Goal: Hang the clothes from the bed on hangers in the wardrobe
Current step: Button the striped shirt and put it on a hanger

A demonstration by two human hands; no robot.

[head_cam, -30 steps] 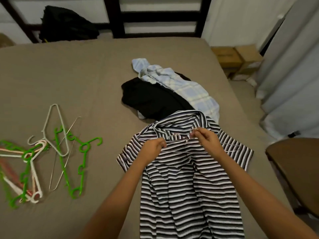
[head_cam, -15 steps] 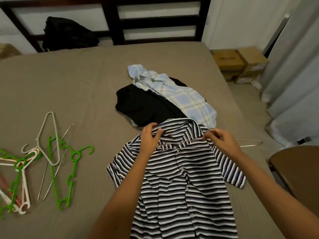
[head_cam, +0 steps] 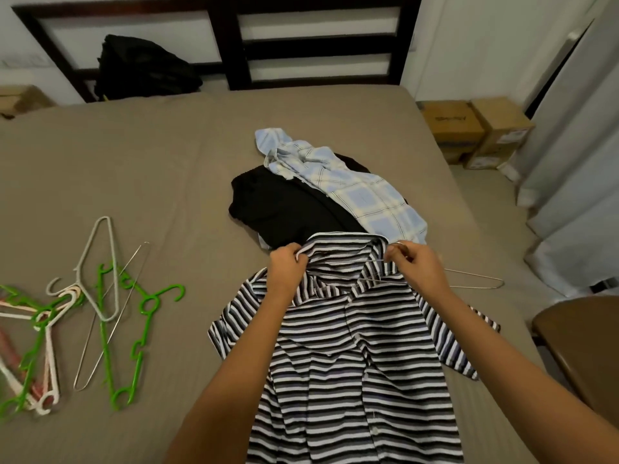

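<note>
A black-and-white striped polo shirt [head_cam: 351,356] lies flat on the brown bed [head_cam: 150,182]. My left hand [head_cam: 288,266] pinches the left side of its collar. My right hand [head_cam: 415,262] grips a thin metal wire hanger [head_cam: 475,279] at the collar's right side. One end of the hanger sits inside the neck opening; the other end sticks out to the right over the sheet. Behind the polo lie a black garment [head_cam: 288,209] and a light blue checked shirt [head_cam: 355,192] that overlaps it.
A heap of green, white and wire hangers [head_cam: 83,313] lies on the bed's left side. A black bag [head_cam: 144,72] leans at the dark headboard. Cardboard boxes [head_cam: 475,128] and pale curtains [head_cam: 576,155] stand to the right; a brown chair [head_cam: 582,346] is at the near right.
My left hand has shifted up onto the collar's left edge. My right hand has pulled the wire hanger rightward, so its end now sticks out past the shirt's shoulder.
</note>
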